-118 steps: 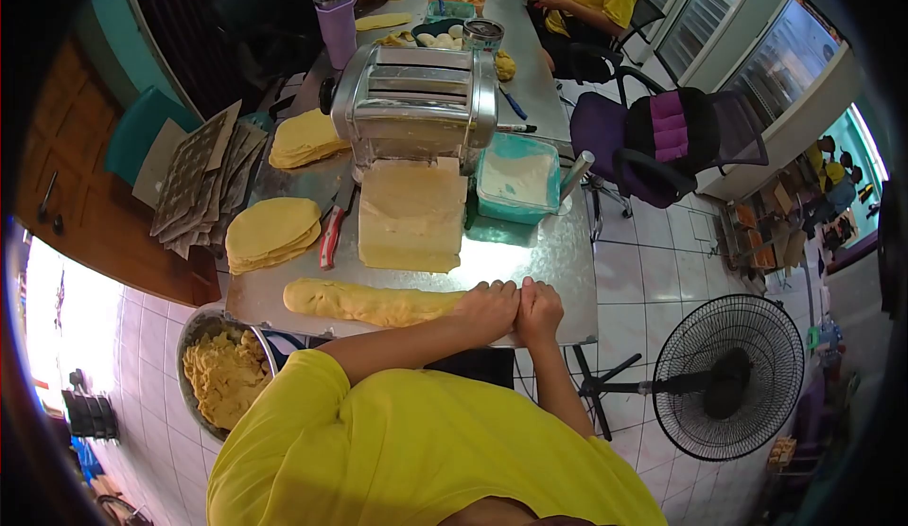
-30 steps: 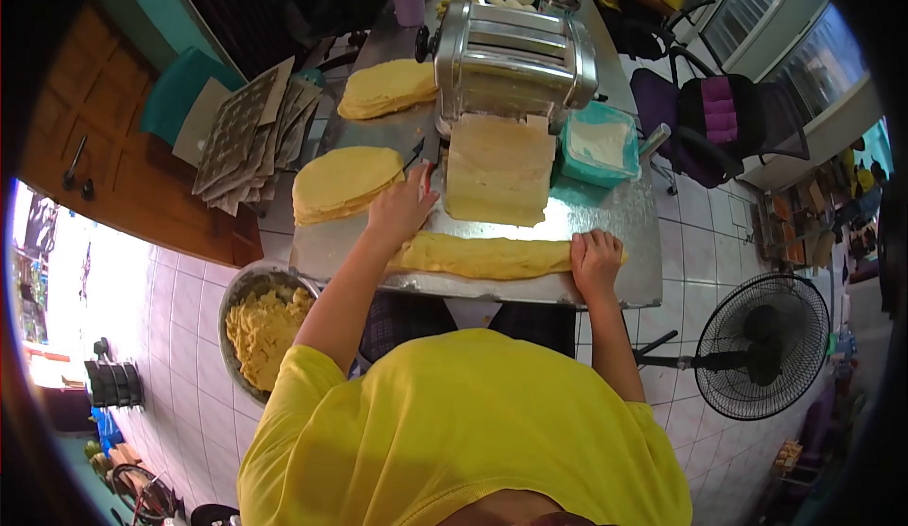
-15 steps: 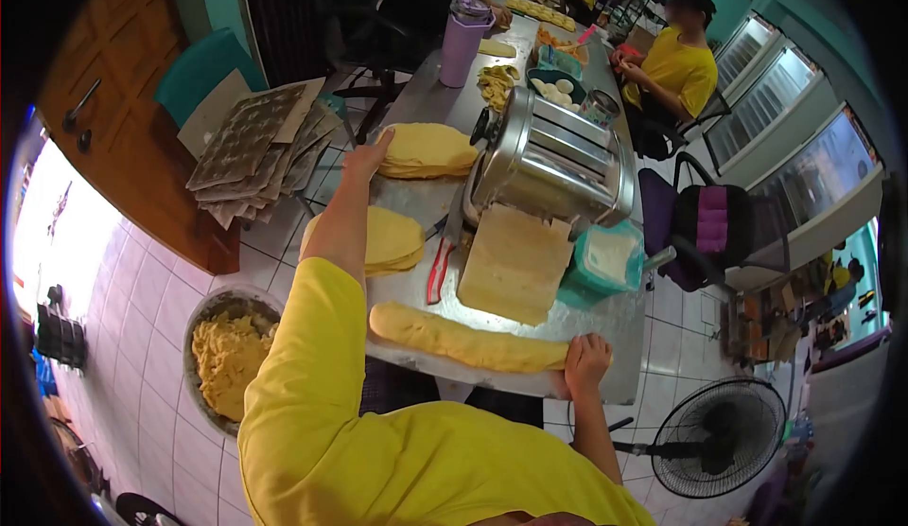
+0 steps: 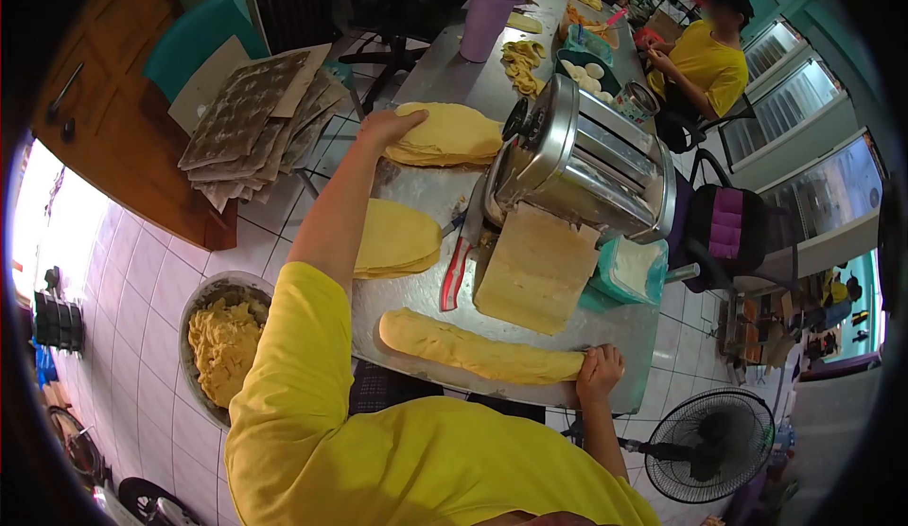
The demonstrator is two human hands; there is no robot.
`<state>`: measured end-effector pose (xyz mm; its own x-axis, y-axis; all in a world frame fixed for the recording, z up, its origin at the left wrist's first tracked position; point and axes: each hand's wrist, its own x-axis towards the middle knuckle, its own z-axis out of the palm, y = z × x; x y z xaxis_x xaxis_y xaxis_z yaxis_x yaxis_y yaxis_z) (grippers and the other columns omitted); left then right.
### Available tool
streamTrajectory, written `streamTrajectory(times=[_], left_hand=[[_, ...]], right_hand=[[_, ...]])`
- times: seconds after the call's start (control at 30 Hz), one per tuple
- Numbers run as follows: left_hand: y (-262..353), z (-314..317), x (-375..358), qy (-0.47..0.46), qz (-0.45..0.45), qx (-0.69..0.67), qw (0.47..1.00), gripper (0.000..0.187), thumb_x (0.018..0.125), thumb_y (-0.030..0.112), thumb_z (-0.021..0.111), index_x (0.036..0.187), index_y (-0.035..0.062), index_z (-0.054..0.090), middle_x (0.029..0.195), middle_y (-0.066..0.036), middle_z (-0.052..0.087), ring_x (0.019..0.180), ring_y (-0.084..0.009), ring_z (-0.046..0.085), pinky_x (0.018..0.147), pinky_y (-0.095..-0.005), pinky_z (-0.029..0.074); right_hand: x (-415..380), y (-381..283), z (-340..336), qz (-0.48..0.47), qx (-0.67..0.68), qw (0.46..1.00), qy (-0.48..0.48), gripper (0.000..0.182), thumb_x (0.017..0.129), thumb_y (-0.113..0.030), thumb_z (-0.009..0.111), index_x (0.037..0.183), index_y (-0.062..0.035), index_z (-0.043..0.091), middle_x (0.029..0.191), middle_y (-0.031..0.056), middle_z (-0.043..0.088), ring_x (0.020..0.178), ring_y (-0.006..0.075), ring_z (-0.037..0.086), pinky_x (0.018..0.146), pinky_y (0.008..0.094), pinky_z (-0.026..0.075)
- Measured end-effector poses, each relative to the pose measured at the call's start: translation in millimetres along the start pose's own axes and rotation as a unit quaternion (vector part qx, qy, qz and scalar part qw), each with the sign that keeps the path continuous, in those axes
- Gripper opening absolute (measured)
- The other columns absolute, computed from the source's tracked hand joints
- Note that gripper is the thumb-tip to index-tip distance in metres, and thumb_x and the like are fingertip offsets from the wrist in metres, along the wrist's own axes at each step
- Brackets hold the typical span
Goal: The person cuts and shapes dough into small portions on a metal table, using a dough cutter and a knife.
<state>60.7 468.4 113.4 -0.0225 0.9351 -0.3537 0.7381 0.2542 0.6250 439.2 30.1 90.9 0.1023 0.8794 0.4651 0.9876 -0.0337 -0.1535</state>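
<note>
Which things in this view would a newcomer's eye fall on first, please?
Most likely the shiny metal machine on the table, right of the picture's centre. Next would come the long dough roll lying near the table's near edge, with the person's right grip at its right end. The metal bowl heaped with yellow dough, at the lower left, also stands out.

The left fingers (image 4: 409, 119) have moved from the dough roll (image 4: 478, 346) to the farther dough stack (image 4: 454, 133).
</note>
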Motion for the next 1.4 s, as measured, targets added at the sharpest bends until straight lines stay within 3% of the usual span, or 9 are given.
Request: streamTrajectory(times=[0.13, 0.3, 0.53, 0.9, 1.07, 1.1, 1.13, 1.23, 1.4], left_hand=[[-2, -1, -6, 0.009, 0.046, -0.088, 0.995, 0.077, 0.069, 0.057, 0.070, 0.114, -0.0052, 0.061, 0.117, -0.020, 0.061, 0.100, -0.0290, 0.063, 0.084, -0.0384, 0.049], [9, 6, -34, -0.023, 0.150, -0.423, 0.893, 0.052, 0.067, 0.014, 0.080, 0.108, -0.0053, 0.055, 0.101, -0.014, 0.063, 0.086, -0.0186, 0.064, 0.074, -0.0292, 0.052], [46, 0, -29, 0.044, 0.130, -0.537, 0.832, 0.042, 0.068, 0.003, 0.075, 0.101, -0.0029, 0.049, 0.091, -0.013, 0.061, 0.079, -0.0211, 0.064, 0.069, -0.0332, 0.055], [194, -50, 17, 0.037, 0.255, -0.581, 0.772, 0.049, 0.068, 0.002, 0.076, 0.108, -0.0042, 0.049, 0.095, -0.014, 0.061, 0.080, -0.0227, 0.065, 0.069, -0.0371, 0.057], [164, -8, 80, -0.003, 0.235, -0.550, 0.802, 0.059, 0.070, 0.013, 0.077, 0.119, 0.0021, 0.046, 0.110, -0.014, 0.057, 0.098, -0.0264, 0.061, 0.081, -0.0421, 0.053], [147, 3, 74, 0.166, 0.224, -0.291, 0.915, 0.064, 0.071, 0.022, 0.076, 0.124, 0.0055, 0.044, 0.120, -0.014, 0.053, 0.110, -0.0290, 0.053, 0.090, -0.0447, 0.046], [135, 9, 73, 0.319, 0.190, -0.002, 0.929, 0.070, 0.072, 0.032, 0.075, 0.130, 0.0088, 0.042, 0.129, -0.014, 0.048, 0.122, -0.0317, 0.045, 0.099, -0.0474, 0.038], [102, 11, 91, 0.314, 0.249, -0.027, 0.916, 0.083, 0.072, 0.047, 0.071, 0.138, 0.0145, 0.034, 0.142, -0.011, 0.036, 0.134, -0.0334, 0.026, 0.107, -0.0465, 0.024], [43, -29, -14, 0.183, 0.371, -0.033, 0.910, 0.061, 0.082, 0.048, 0.062, 0.118, -0.0008, 0.057, 0.121, -0.020, 0.057, 0.112, -0.0332, 0.054, 0.097, -0.0385, 0.040]], right_hand=[[1, -1, -1, 0.004, -0.003, 1.000, -0.002, 0.022, 0.086, -0.017, 0.048, 0.070, -0.0024, 0.055, 0.077, 0.0118, 0.053, 0.075, 0.0312, 0.050, 0.073, 0.0425, 0.037], [3, -5, -5, 0.012, -0.002, 1.000, -0.014, 0.021, 0.085, -0.017, 0.048, 0.071, -0.0030, 0.056, 0.076, 0.0114, 0.053, 0.075, 0.0306, 0.050, 0.073, 0.0420, 0.037], [4, -4, -5, 0.007, -0.012, 1.000, -0.008, 0.019, 0.084, -0.017, 0.049, 0.071, -0.0042, 0.056, 0.077, 0.0104, 0.054, 0.075, 0.0298, 0.050, 0.073, 0.0417, 0.037], [4, -6, -7, 0.019, -0.007, 1.000, -0.018, 0.018, 0.082, -0.018, 0.051, 0.072, -0.0041, 0.057, 0.078, 0.0103, 0.054, 0.076, 0.0301, 0.051, 0.075, 0.0433, 0.037], [3, -7, -8, 0.027, -0.001, 1.000, -0.010, 0.018, 0.081, -0.019, 0.052, 0.072, -0.0044, 0.057, 0.078, 0.0103, 0.055, 0.077, 0.0303, 0.051, 0.075, 0.0435, 0.037], [4, -8, -8, 0.025, 0.000, 1.000, -0.012, 0.018, 0.081, -0.019, 0.052, 0.072, -0.0045, 0.057, 0.078, 0.0103, 0.055, 0.077, 0.0304, 0.051, 0.075, 0.0436, 0.037], [5, -6, -8, 0.026, 0.001, 1.000, -0.013, 0.018, 0.081, -0.019, 0.052, 0.072, -0.0045, 0.057, 0.078, 0.0103, 0.055, 0.077, 0.0304, 0.051, 0.075, 0.0436, 0.037], [4, -7, -7, 0.022, 0.014, 0.999, -0.025, 0.018, 0.081, -0.019, 0.052, 0.072, -0.0045, 0.057, 0.078, 0.0105, 0.054, 0.077, 0.0307, 0.051, 0.074, 0.0434, 0.037], [6, -9, -9, 0.015, -0.004, 1.000, -0.024, 0.019, 0.086, -0.015, 0.049, 0.071, -0.0035, 0.055, 0.077, 0.0126, 0.053, 0.076, 0.0328, 0.050, 0.071, 0.0423, 0.036]])
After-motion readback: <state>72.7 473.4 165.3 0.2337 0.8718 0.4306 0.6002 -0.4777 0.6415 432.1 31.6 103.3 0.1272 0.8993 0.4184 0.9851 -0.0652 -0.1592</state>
